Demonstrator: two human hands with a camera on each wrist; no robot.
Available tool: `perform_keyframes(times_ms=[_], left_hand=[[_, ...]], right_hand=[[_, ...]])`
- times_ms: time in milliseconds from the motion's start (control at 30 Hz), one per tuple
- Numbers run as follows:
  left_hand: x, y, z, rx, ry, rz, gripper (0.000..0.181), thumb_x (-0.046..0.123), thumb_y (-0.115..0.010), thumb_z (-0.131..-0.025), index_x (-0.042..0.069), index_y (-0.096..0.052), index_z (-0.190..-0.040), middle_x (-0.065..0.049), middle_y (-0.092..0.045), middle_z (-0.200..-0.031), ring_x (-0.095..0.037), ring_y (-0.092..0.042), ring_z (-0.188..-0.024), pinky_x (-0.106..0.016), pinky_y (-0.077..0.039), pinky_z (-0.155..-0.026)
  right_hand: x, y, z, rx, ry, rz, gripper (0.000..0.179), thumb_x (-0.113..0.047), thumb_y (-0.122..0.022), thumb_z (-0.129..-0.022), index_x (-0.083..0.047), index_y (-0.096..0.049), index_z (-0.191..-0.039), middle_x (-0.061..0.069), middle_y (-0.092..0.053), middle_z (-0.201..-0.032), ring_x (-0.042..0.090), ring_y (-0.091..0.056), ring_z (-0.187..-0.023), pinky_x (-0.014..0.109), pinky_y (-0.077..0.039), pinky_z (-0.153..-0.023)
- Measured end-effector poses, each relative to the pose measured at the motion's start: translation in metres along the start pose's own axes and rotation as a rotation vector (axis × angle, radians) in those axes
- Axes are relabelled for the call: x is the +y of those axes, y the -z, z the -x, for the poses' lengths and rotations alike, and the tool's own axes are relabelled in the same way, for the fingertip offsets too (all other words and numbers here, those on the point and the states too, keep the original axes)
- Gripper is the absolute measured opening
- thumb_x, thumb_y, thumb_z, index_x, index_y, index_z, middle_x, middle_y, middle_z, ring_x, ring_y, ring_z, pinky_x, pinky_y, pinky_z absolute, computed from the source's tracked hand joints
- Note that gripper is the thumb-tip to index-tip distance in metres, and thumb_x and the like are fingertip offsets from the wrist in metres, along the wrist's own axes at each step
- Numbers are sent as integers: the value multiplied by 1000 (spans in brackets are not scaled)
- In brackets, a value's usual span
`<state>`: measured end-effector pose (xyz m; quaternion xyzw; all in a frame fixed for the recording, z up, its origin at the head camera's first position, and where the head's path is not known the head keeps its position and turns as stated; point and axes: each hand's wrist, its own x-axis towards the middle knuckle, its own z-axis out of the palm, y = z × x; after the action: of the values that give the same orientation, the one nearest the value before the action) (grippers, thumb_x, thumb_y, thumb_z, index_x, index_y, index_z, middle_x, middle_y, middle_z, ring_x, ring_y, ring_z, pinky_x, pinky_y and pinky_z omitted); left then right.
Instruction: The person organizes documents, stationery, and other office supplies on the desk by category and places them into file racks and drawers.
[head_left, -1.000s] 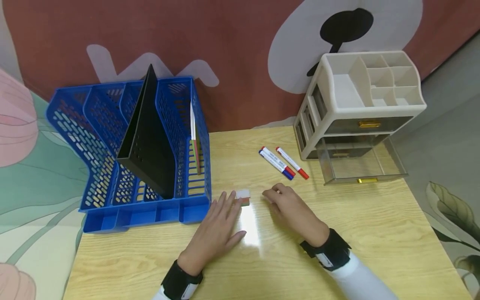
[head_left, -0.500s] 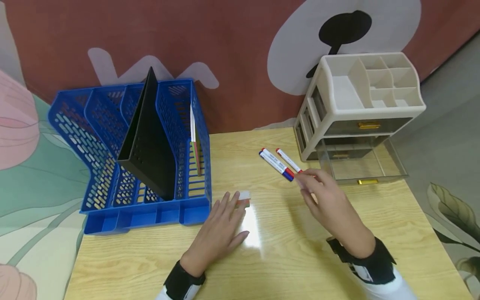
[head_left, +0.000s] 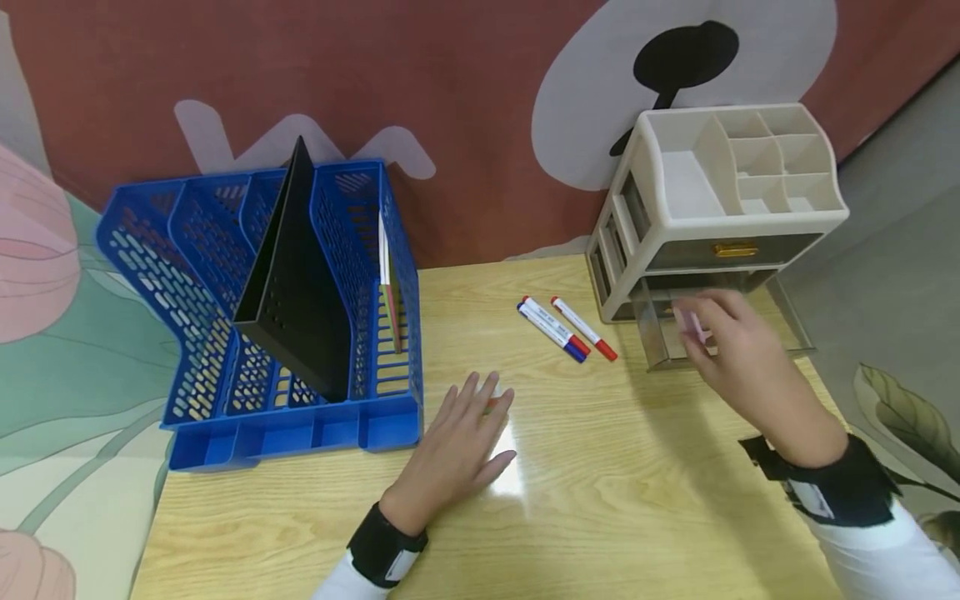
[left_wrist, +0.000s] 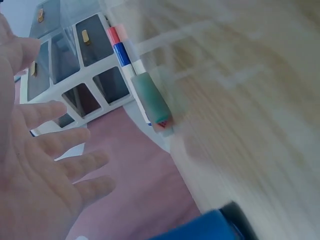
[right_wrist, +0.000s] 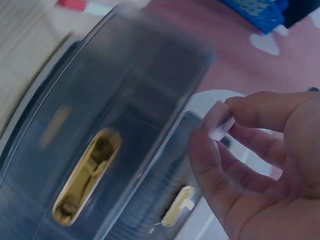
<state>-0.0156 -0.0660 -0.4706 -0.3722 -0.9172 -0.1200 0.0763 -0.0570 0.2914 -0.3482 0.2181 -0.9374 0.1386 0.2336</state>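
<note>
My right hand (head_left: pixel 750 367) pinches a small pale pink block (head_left: pixel 692 323), possibly an eraser, between thumb and fingers. It hangs above the pulled-out clear drawer (head_left: pixel 656 354) of the white desk organizer (head_left: pixel 660 217). In the right wrist view the pink block (right_wrist: pixel 218 120) shows near the drawer's gold handle (right_wrist: pixel 85 177). My left hand (head_left: pixel 450 454), fingers straight and spread, is low over the table and mostly covers another small block (head_left: pixel 492 403). In the left wrist view that block (left_wrist: pixel 151 99) is green with a reddish end, apart from the fingers.
Several markers (head_left: pixel 573 325), red and blue capped, lie left of the organizer. A blue file rack (head_left: pixel 300 425) stands at the left, with a black folder (head_left: pixel 303 292) leaning in it and thin sheets or booklets (head_left: pixel 387 275) in its right slot. A patterned curtain hangs behind.
My right hand has moved from the table's middle, past the markers, to above the drawer, carrying the pink block. My left hand has shifted slightly right, covering more of the other block.
</note>
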Motion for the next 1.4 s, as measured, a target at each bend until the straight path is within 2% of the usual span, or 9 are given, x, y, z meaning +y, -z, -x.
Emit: perform_keyframes(times_ms=[100, 233, 467, 700, 800, 967, 1167, 1400], left_hand=[[2, 1, -6, -11, -2, -3, 72, 53, -46, -96, 10, -33, -152, -20, -25, -159, -41, -19, -144, -60, -27, -114], [6, 4, -15, -24, -3, 16, 73, 54, -45, -96, 11, -30, -153, -19, -22, -161, -41, -18, -145, -59, -24, -115], [9, 6, -23, -52, 1, 33, 75, 55, -45, -96, 11, -27, -154, -18, -21, -161, -40, -16, -145, -58, -21, -116], [11, 0, -24, -69, 24, 55, 74, 55, -44, -97, 12, -26, -155, -17, -22, -161, -39, -14, -146, -58, -21, -117], [12, -1, -25, -65, 41, 70, 74, 55, -44, -97, 13, -24, -155, -17, -22, -161, -37, -11, -147, -57, -20, -117], [8, -4, -23, -48, 60, 65, 74, 53, -46, -96, 13, -27, -154, -17, -25, -160, -39, -17, -145, -58, -24, -116], [4, -4, -21, -46, 72, 65, 74, 53, -48, -95, 13, -27, -154, -17, -26, -160, -40, -20, -144, -58, -25, -115], [-3, -4, -11, -36, 84, 48, 68, 48, -51, -96, 10, -36, -150, -19, -31, -157, -41, -23, -143, -58, -27, -115]], right_hand=[[16, -4, -6, -40, 7, -2, 40, 7, -75, -70, 7, -63, -108, 27, -59, -102, 35, -60, -80, 49, -57, -53], [31, -12, -12, -136, -20, 0, 39, 5, -78, -70, 7, -64, -107, 27, -60, -99, 35, -61, -78, 50, -57, -55], [50, -29, -23, -268, -19, -37, 23, 2, -73, -75, 7, -66, -97, 22, -65, -89, 33, -66, -75, 49, -59, -61], [58, -37, -27, -462, -92, -20, 21, 1, -68, -76, 5, -64, -95, 16, -58, -81, 26, -53, -70, 44, -50, -56], [60, -38, -27, -474, -88, -12, 20, 0, -69, -75, 5, -63, -93, 16, -57, -82, 27, -54, -71, 45, -51, -57], [61, -41, -28, -487, -91, -7, 22, -1, -71, -76, 5, -62, -95, 17, -56, -84, 28, -53, -75, 46, -50, -58], [58, -38, -30, -514, -139, 5, 28, -7, -69, -83, 6, -63, -107, 22, -57, -89, 33, -54, -81, 50, -50, -60], [36, -18, -33, -554, -213, 37, 35, -18, -59, -94, 8, -59, -118, 35, -54, -113, 50, -54, -101, 65, -49, -77]])
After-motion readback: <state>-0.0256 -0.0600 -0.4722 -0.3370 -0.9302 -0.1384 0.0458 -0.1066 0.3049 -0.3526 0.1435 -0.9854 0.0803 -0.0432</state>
